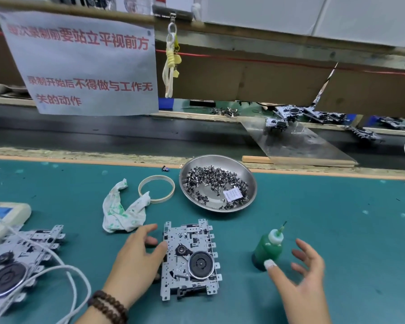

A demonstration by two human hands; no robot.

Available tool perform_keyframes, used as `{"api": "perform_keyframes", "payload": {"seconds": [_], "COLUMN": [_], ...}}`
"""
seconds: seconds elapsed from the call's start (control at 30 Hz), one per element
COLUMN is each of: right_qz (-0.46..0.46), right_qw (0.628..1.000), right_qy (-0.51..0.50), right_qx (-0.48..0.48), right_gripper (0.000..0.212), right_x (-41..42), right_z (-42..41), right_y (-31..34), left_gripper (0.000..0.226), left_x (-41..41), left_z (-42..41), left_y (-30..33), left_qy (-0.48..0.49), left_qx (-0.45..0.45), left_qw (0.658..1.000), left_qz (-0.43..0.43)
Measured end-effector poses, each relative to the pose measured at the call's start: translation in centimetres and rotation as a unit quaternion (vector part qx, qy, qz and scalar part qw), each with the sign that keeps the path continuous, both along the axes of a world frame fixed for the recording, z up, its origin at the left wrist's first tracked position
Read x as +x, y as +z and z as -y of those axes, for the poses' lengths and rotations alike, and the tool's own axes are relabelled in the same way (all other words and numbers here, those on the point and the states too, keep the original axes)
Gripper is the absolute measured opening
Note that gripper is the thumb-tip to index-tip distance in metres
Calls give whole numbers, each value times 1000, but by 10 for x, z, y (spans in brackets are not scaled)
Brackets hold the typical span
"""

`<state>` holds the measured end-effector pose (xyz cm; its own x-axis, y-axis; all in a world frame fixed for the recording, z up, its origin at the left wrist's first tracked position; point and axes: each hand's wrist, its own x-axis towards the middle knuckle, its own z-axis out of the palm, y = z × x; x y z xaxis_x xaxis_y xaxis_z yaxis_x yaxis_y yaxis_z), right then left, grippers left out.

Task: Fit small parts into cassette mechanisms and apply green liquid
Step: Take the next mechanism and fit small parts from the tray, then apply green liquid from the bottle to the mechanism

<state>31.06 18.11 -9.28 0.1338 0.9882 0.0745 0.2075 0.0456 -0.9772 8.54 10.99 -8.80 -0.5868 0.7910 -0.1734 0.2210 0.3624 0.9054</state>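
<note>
A metal cassette mechanism with a black flywheel lies flat on the green mat in front of me. My left hand rests against its left edge, thumb touching the frame and fingers relaxed. To the right stands a small bottle of green liquid with a white nozzle tip. My right hand hovers beside the bottle with fingers spread; its thumb tip is at the bottle's base and it grips nothing. A steel bowl behind the mechanism holds several small dark parts.
A stained white cloth and a tape ring lie behind my left hand. More mechanisms with a white cable sit at the left. A conveyor runs beyond the mat. A paper sign hangs above.
</note>
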Motion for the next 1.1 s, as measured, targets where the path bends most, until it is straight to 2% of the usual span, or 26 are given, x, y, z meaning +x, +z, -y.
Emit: {"api": "perform_keyframes", "payload": {"seconds": [0.07,0.13,0.23,0.33,0.5,0.6,0.63,0.7,0.77,0.83,0.87,0.9,0.97,1.03,1.1], "right_qz": [75,139,148,88,-62,-112,-156,-313,-476,-555,-558,-539,-466,-370,-263], "right_qw": [996,985,979,984,989,988,982,942,864,803,795,804,856,914,957], "right_qy": [46,91,138,150,131,109,103,113,128,162,183,198,191,159,122], "right_qx": [-25,-37,-36,-30,-1,12,2,-41,-101,-146,-154,-153,-119,-46,31], "right_gripper": [62,47,33,27,23,13,12,16,23,29,29,29,27,25,25], "right_x": [0,-4,-9,-11,-14,-9,-9,-10,-9,-8,-10,-13,-20,-24,-24], "right_z": [-5,-9,-11,-13,-19,-29,-32,-39,-45,-48,-47,-46,-44,-43,-41], "right_y": [-5,-2,6,7,17,21,24,32,39,41,38,35,26,21,18], "left_gripper": [23,19,21,20,18,22,22,22,20,20,21,21,22,25,28], "left_x": [1,3,5,7,16,25,27,30,30,30,30,30,30,30,30], "left_z": [-2,-5,-6,-6,-7,-7,-6,-6,-7,-8,-8,-9,-10,-11,-11], "left_y": [3,6,8,10,12,8,7,5,5,5,4,4,2,1,-1], "left_qy": [-20,-39,-49,-49,-51,-62,-64,-67,-68,-65,-61,-55,-39,-33,-36], "left_qx": [-5,-7,9,32,38,31,30,32,37,43,47,49,52,50,48], "left_qw": [1000,999,997,989,964,953,949,941,936,933,932,931,931,932,934], "left_qz": [16,27,52,133,257,297,307,329,344,352,355,357,359,357,352]}}
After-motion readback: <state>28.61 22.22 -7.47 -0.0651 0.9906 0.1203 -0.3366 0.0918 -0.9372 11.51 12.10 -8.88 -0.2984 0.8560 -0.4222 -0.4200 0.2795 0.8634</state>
